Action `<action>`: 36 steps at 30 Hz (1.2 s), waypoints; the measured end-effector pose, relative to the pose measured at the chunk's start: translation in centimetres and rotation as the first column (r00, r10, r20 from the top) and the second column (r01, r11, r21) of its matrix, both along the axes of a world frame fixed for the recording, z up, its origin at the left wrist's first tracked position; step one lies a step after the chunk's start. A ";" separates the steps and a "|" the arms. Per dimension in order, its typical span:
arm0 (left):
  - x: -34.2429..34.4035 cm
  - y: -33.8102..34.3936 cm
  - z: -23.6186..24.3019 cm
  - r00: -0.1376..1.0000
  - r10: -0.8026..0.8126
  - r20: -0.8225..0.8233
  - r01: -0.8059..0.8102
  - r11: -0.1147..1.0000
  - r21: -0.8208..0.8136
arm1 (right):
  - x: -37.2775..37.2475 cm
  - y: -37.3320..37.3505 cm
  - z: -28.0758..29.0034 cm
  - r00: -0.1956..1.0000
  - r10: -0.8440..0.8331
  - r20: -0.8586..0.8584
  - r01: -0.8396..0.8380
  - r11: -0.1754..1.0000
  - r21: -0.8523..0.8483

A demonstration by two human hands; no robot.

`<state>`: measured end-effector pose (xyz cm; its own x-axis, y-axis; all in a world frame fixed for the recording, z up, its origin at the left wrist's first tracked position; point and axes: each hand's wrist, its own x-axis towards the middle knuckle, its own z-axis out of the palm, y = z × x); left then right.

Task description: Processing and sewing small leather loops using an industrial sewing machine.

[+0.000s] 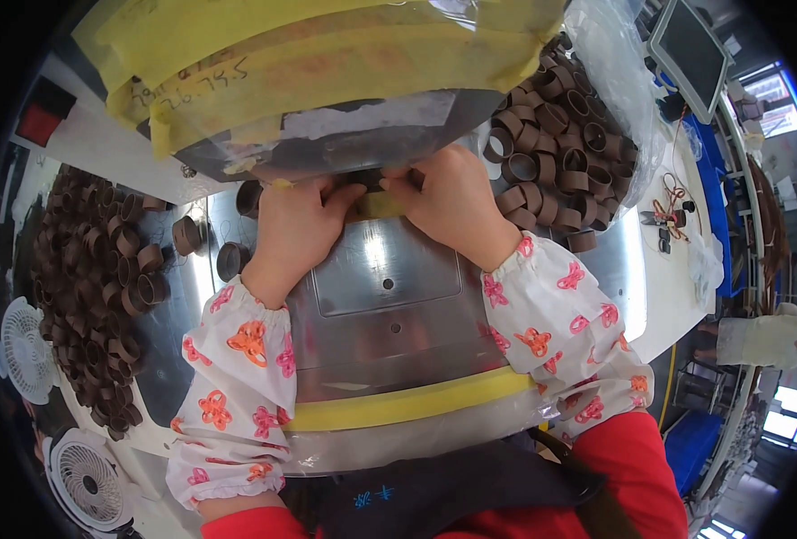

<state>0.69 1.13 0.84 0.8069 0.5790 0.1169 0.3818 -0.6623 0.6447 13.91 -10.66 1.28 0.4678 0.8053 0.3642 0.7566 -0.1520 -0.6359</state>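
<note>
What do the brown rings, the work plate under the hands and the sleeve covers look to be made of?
Brown rings: matte, thin-walled bands, possibly rolled leather or paper-like strip; the look leaves it open.
Work plate: metal, probably brushed steel, going by its bright glare and screw holes.
Sleeve covers: soft woven cloth, white with red-orange flowers, gathered at elastic cuffs.
Left hand and right hand pinch something small and dark between them.
</note>
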 end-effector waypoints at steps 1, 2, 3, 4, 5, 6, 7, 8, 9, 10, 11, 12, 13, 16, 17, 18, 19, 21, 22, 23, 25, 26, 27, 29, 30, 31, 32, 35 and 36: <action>-0.1 0.1 0.0 1.000 0.011 0.009 -0.011 1.000 0.016 | -0.1 0.0 0.0 1.000 0.007 0.012 -0.008 1.000 0.027; -0.1 0.2 0.1 1.000 -0.002 0.007 0.002 0.999 0.042 | -0.1 0.1 0.0 1.000 0.008 0.027 -0.008 1.000 0.018; -0.1 0.2 0.0 1.000 0.005 -0.023 -0.004 0.999 0.049 | -0.1 0.2 0.1 0.999 0.019 0.031 -0.018 1.000 -0.020; 0.0 0.2 0.0 1.000 -0.016 0.003 0.016 0.998 0.068 | -0.1 0.2 0.1 0.999 0.007 0.039 -0.007 1.000 0.011; 0.1 0.2 -0.1 1.000 -0.017 0.019 0.016 0.999 0.042 | 0.0 0.1 0.2 0.997 0.000 0.076 -0.002 0.999 0.034; 0.2 0.1 -0.2 1.000 -0.008 0.000 0.008 1.000 -0.025 | -0.1 0.1 0.2 0.995 -0.012 0.097 0.011 1.000 0.010; 0.1 0.0 -0.2 1.000 -0.008 0.027 0.007 1.000 0.012 | -0.1 0.1 0.3 0.995 0.000 0.105 -0.006 0.998 0.055; 0.1 0.0 -0.2 0.999 -0.008 0.033 0.007 1.000 0.011 | -0.1 0.1 0.3 0.997 0.003 0.080 -0.008 0.998 0.055; 0.1 0.0 -0.2 1.000 -0.012 0.028 0.012 1.000 -0.017 | -0.1 0.1 0.4 0.999 -0.012 0.033 0.011 1.000 0.019; 0.0 0.0 -0.1 0.999 -0.009 0.040 0.009 1.000 0.014 | -0.2 0.2 0.4 0.998 0.005 0.055 -0.008 0.998 0.060; -0.1 0.2 0.0 0.999 -0.003 0.037 0.003 1.000 0.006 | -0.3 0.3 0.3 0.997 0.013 0.071 -0.017 0.998 0.055; -0.2 0.2 0.0 1.000 0.020 0.005 -0.020 1.000 -0.023 | -0.3 0.3 0.3 0.998 0.029 0.057 -0.028 0.999 -0.015; -0.2 0.2 -0.1 1.000 -0.003 0.026 0.003 1.000 -0.006 | -0.3 0.3 0.3 0.997 0.014 0.080 -0.017 0.999 0.046; -0.1 0.1 -0.3 0.998 0.012 0.063 -0.012 1.000 0.003 | -0.1 0.2 0.1 0.994 0.017 0.108 -0.018 1.000 0.006; 0.1 0.0 -0.5 0.995 -0.003 0.104 0.000 1.000 0.025 | -0.1 0.0 0.0 0.998 0.007 0.060 -0.009 0.999 0.033; 0.2 -0.1 -0.6 0.989 -0.022 0.148 0.015 0.999 0.049 | 0.0 -0.1 -0.1 1.000 -0.004 0.016 0.003 0.998 0.062; 0.2 -0.2 -0.6 0.988 -0.025 0.153 0.017 0.998 0.055 | -0.1 -0.1 -0.2 1.000 -0.007 0.021 0.006 0.998 0.067; 0.3 -0.4 -0.5 0.987 -0.009 0.163 -0.001 0.998 0.059 | 0.1 -0.1 -0.4 0.999 0.015 0.045 -0.020 0.994 0.103; 0.4 -0.4 -0.4 0.981 -0.012 0.195 -0.001 0.998 0.066 | 0.2 0.0 -0.6 0.997 0.012 0.080 -0.022 0.991 0.129; 0.4 -0.5 -0.3 0.982 -0.011 0.190 -0.005 0.997 0.081 | 0.3 0.0 -0.7 0.994 0.043 0.098 -0.060 0.983 0.175; 0.4 -0.5 0.2 0.993 -0.012 0.119 0.007 0.999 0.041 | 0.6 0.1 -1.0 0.991 0.088 0.103 -0.103 0.983 0.154; 0.4 -0.5 0.4 0.983 -0.041 0.178 0.026 0.996 0.083 | 0.7 0.0 -1.0 0.986 0.083 0.142 -0.114 0.968 0.222; 0.3 -0.6 0.6 0.986 -0.027 0.163 0.027 1.000 0.005 | 0.6 -0.1 -1.1 0.986 0.110 0.123 -0.136 0.964 0.228; -0.8 -0.6 1.1 0.989 -0.016 0.146 0.024 0.998 -0.052 | 0.1 -0.2 -1.3 0.979 0.148 0.137 -0.178 0.955 0.238; -1.7 -0.6 1.4 0.992 -0.068 0.106 0.064 0.997 0.040 | -0.6 -0.3 -1.4 0.978 0.154 0.138 -0.184 0.953 0.241; -2.9 -0.6 1.5 0.991 -0.119 0.054 0.110 0.983 0.145 | -1.6 -0.3 -1.4 0.966 0.222 0.136 -0.251 0.933 0.256; -4.4 -0.7 1.6 0.996 -0.076 0.047 0.065 0.978 0.200 | -2.4 -0.2 -1.3 0.948 0.288 0.134 -0.315 0.910 0.271; -8.4 0.2 2.0 0.995 0.099 0.008 -0.097 0.954 0.282 | -4.6 -0.3 0.0 0.897 0.420 0.137 -0.441 0.867 0.232; -9.2 0.6 1.8 0.990 0.135 0.036 -0.140 0.953 0.269 | -4.7 -0.9 0.8 0.907 0.392 0.157 -0.421 0.856 0.299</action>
